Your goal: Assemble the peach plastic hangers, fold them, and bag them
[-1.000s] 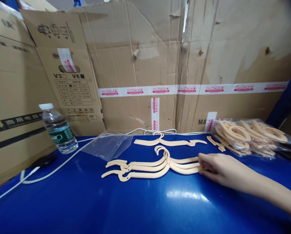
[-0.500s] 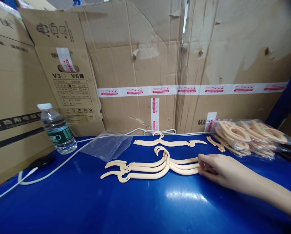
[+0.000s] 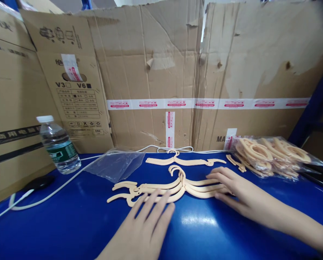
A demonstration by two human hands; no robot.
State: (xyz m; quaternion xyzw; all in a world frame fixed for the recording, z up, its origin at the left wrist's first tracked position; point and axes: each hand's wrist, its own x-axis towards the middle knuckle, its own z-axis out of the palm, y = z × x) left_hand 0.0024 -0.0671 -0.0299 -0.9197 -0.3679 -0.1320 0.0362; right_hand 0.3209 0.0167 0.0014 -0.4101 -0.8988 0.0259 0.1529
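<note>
Two hands at a stack of hangers. The left hand (image 3: 147, 220), absent from view half a second earlier, now reaches in from the near edge; its fingers are spread and overlie the left arm of the nearest hanger. Its grip is open and closes around nothing; whether the fingertips press on the bar cannot be told. The right hand (image 3: 239, 191), previously pinching the right-hand ends, now has its thumb and fingers parted, with those ends between them; the grip is loosened, and firm contact cannot be confirmed. The change means that the stack is now attended from both sides rather than from one.

The nested hangers (image 3: 200, 194) lie near the middle of the blue surface (image 3: 218, 242), hooks pointing away from the person. Just behind them lies a single hanger (image 3: 190, 162). A folded hanger (image 3: 235, 164) and bagged hangers (image 3: 269, 155) lie to the right; a clear plastic sheet (image 3: 115, 166) and a bottle (image 3: 60, 151) are to the left.
</note>
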